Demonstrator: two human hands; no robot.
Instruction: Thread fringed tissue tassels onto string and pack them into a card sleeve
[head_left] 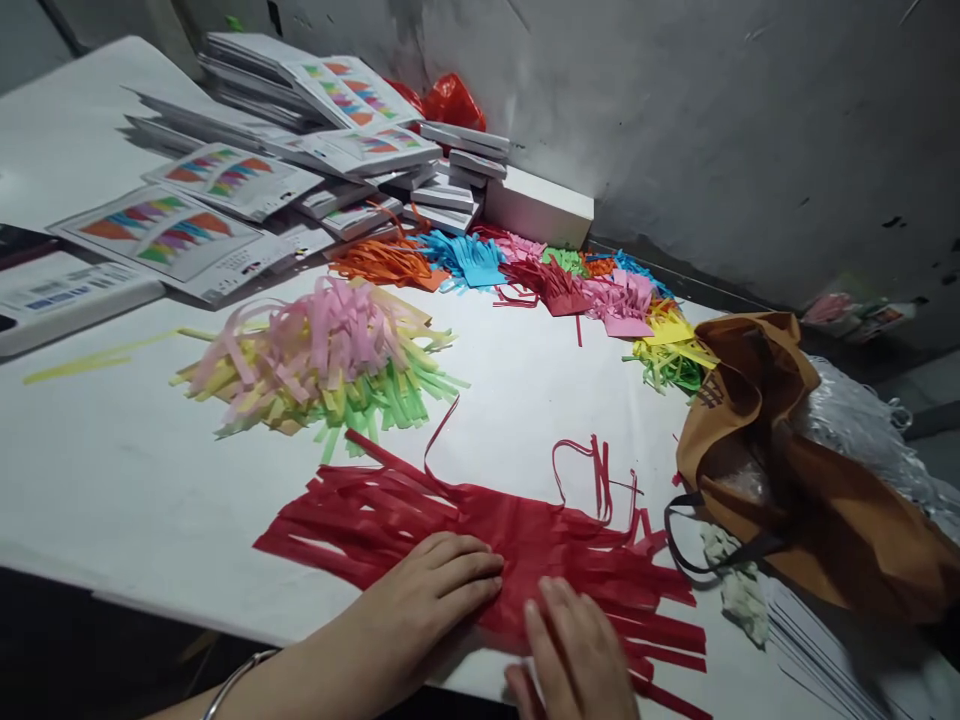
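A red tissue-paper sheet point(517, 530) lies spread on the table, uncut across its middle and sliced into long fringe strips toward both ends. My left hand point(431, 595) rests on its middle, fingers laid flat and pointing right. To the right, my right hand point(574, 650) is over the near part of the sheet with its fingers stretched out, slightly blurred; its lower part is cut off by the frame. Thin red strips point(600, 475) curl loose along the far edge. Beyond the left end sits a heap of pink, yellow and green fringed tissue point(322, 350).
Bundled fringed tassels point(551, 285) in several colours line the back of the white table point(135, 470). Stacks of printed packets point(195, 235) and a white box point(536, 205) stand behind. At right are a brown bag point(757, 400), clear plastic point(862, 420) and a crumpled pale cloth point(739, 590).
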